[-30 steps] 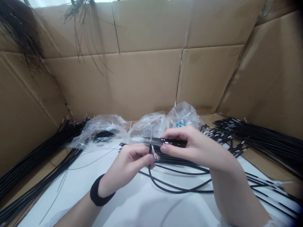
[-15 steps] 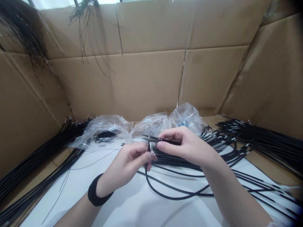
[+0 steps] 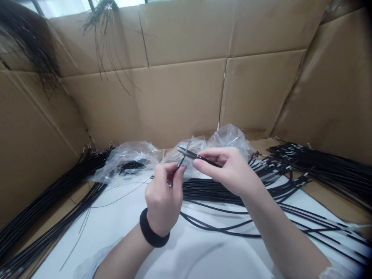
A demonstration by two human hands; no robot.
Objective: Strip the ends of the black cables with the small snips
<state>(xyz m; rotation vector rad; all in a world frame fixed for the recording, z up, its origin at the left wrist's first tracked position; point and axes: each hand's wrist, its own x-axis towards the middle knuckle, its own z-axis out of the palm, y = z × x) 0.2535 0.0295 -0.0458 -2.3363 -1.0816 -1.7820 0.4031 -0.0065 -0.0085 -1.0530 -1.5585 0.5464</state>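
Note:
My left hand, with a black band at its wrist, pinches a black cable near its end. Thin pale wires stick up out of that end. My right hand is closed on black tweezers, whose tips point left and cross the wires just above my left fingertips. Whether the tips grip a wire I cannot tell. Below my hands, a bundle of black cables lies on the white work surface.
Clear plastic bags stand along the back, against a cardboard wall. More black cable bundles lie at the left and at the right. Thin dark strands hang over the wall's top edge.
My left hand has turned more upright and risen with the cable end, which now leans right. The tweezers have moved up a little and tilt more, tips higher.

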